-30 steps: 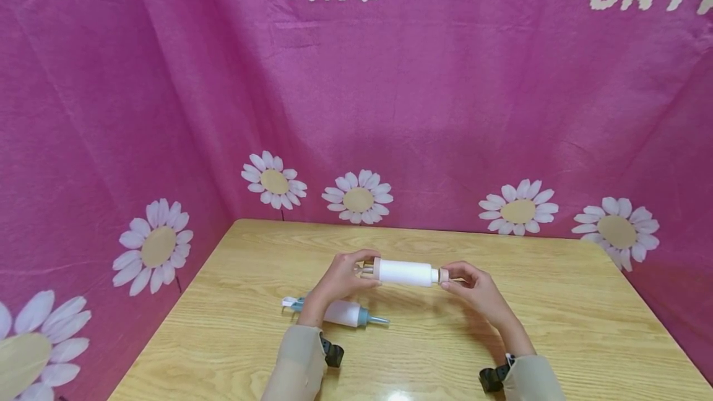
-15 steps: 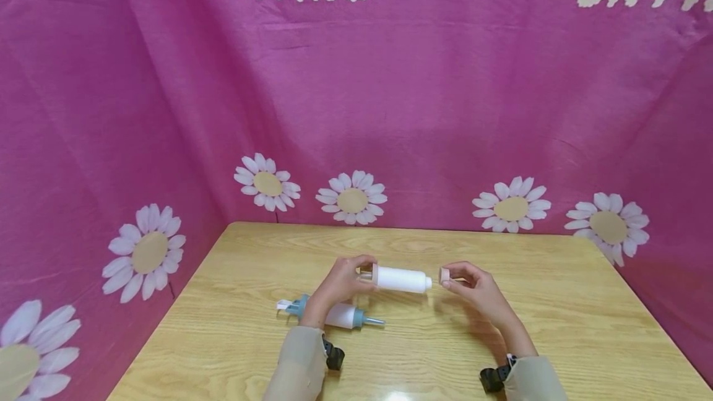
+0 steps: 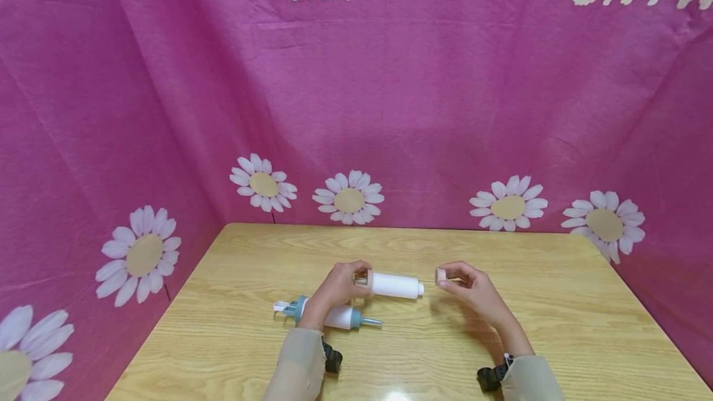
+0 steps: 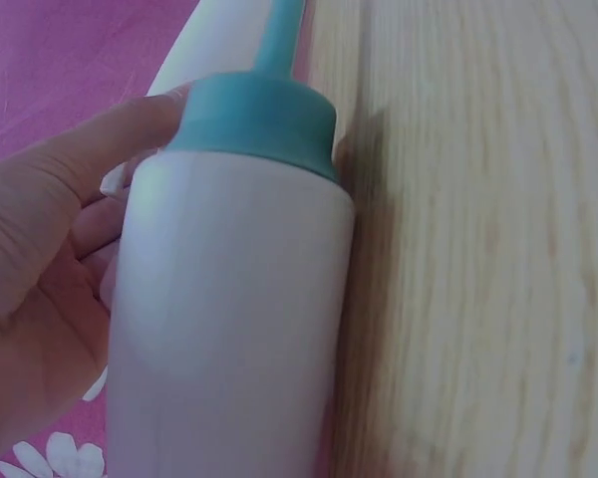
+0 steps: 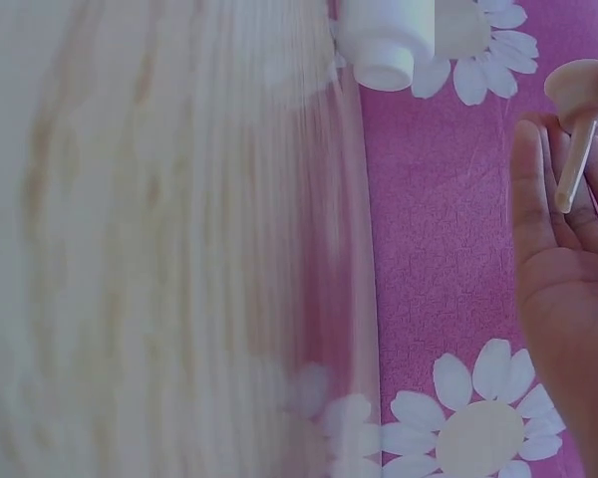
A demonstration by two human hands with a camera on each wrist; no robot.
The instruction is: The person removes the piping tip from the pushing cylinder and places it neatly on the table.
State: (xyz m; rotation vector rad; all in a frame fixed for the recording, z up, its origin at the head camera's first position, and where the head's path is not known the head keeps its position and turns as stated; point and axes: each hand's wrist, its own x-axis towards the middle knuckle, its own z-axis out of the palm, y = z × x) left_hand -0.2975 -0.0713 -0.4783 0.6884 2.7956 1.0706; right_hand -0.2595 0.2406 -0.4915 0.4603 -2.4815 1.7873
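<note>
My left hand (image 3: 340, 283) grips the left end of a white squeeze bottle (image 3: 395, 286), by its pale pink end fitting. The bottle lies sideways, close over the table, its uncapped neck pointing right. My right hand (image 3: 473, 289) pinches a pale pink nozzle cap (image 3: 440, 276) a short gap from that neck. In the right wrist view a thin tube shows on the cap (image 5: 575, 90), pointing away from the fingers. A second bottle, white with teal fittings (image 3: 340, 317), lies under my left wrist, partly hidden; its long teal nozzle points right.
The wooden table (image 3: 423, 351) stretches out on both sides of the hands. Behind it and to the left hangs a magenta cloth (image 3: 390, 91) printed with daisies and white letters.
The nozzle cap has come away from the white bottle's neck, still in my right hand. My left hand has lowered the bottle slightly towards the table, and the gap has widened.
</note>
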